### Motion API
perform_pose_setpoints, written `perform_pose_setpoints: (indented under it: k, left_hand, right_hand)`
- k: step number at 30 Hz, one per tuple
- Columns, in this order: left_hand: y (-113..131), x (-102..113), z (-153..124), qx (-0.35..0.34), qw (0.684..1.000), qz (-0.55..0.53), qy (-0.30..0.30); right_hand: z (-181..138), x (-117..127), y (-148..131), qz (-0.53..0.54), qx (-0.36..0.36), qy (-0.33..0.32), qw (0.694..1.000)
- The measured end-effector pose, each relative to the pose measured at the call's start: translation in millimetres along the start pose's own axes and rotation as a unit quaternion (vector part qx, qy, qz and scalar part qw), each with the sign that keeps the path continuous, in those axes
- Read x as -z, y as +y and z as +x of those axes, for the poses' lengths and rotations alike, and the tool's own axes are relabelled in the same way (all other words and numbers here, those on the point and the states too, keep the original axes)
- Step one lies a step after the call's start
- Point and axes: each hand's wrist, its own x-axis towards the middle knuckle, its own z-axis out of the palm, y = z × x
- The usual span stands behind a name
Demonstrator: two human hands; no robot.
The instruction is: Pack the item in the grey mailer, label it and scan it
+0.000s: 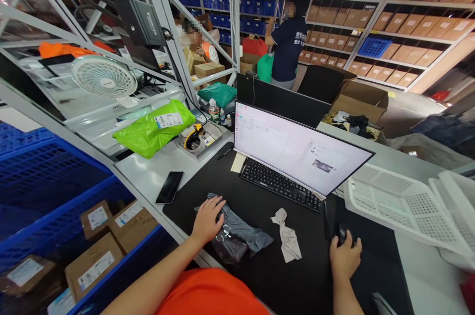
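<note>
My left hand (208, 219) lies with its fingers stretched over the left end of a dark grey plastic mailer bag (243, 231) on the black desk mat. The bag is crumpled, and I cannot see its contents. On the right, my right hand (345, 257) is curved over a black computer mouse (342, 230). Between the two hands lies a twisted pale cloth or tissue (288, 238). A black keyboard (276, 183) sits partly beneath the tilted monitor (287, 144), whose lit screen shows windows too small to read.
A dark phone (169, 187) and a bright green parcel (154, 127) lie left of the mat. Beside them is a tray (198, 147) holding a yellow-black tape tool. White plastic baskets (401, 201) stand right. Boxes fill a blue crate (141, 250) lower left. Two people are behind the desk.
</note>
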Motion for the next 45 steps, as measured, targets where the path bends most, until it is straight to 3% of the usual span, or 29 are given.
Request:
perform_pose_setpoints:
  k: [9,19,26,33,45]
  left_hand:
    - [4,2,-1,0.012,1.0,0.002,-0.01]
    - [4,2,0,0.012,1.0,0.004,-0.007]
    - [1,2,0,-0.004,1.0,0.022,-0.007]
    - [-8,-3,1,-0.018,1.0,0.009,0.005]
    - [-5,3,3,-0.022,1.0,0.015,-0.012]
  right_hand:
    - [0,-3,4,0.02,-0.006,0.025,0.999]
    - [2,5,-5,-0.002,-0.004,0.001,1.0]
    - [3,-1,-1,-0.004,-0.005,0.009,1.0]
    - [6,7,-12,-0.015,-0.021,-0.03,0.999]
    - [3,5,-8,-0.018,-0.02,-0.024,0.999]
